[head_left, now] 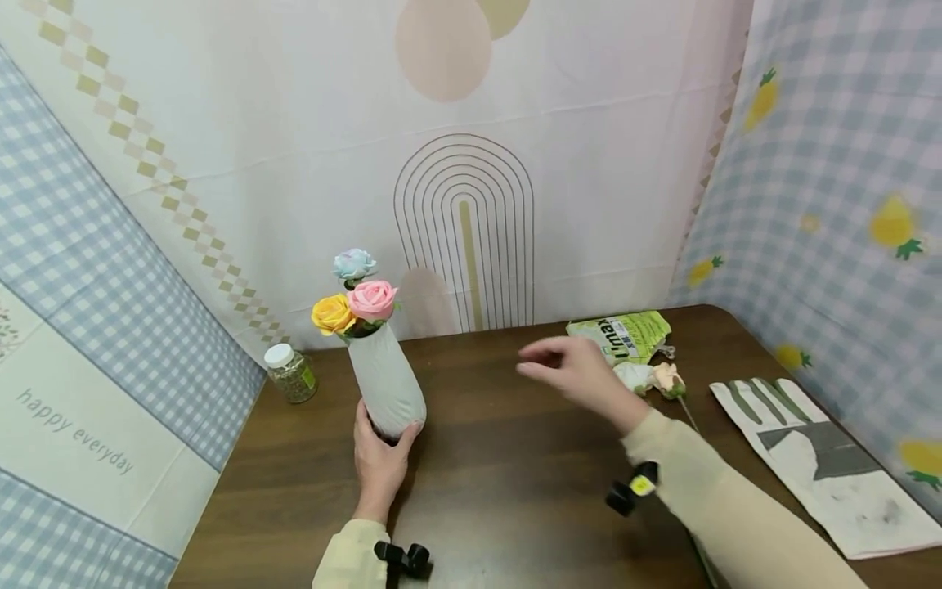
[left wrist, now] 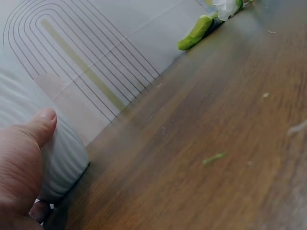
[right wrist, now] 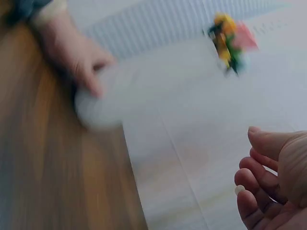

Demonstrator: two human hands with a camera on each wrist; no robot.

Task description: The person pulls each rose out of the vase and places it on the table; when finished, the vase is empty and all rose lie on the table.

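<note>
Low on a white vase [head_left: 386,380], my left hand [head_left: 379,458] grips the body with its thumb on the right side. A yellow rose [head_left: 333,314], a pink rose [head_left: 372,300] and a pale blue rose [head_left: 355,263] stand in the vase's mouth. The left wrist view shows the thumb against the vase's ridged wall [left wrist: 67,158]. My right hand [head_left: 581,372] is held over the table, fingers loosely bent and apart from the thumb, holding nothing. Nearest it lie a white flower [head_left: 631,376] and a peach flower [head_left: 668,379], their stems partly hidden by the right arm.
A green printed bag [head_left: 625,334] lies at the table's back right. On the left stands a white-lidded jar [head_left: 290,374]. A flat white item with green stripes and a grey patch [head_left: 832,474] lies at the right edge. Patterned cloths hang behind the table [head_left: 500,491].
</note>
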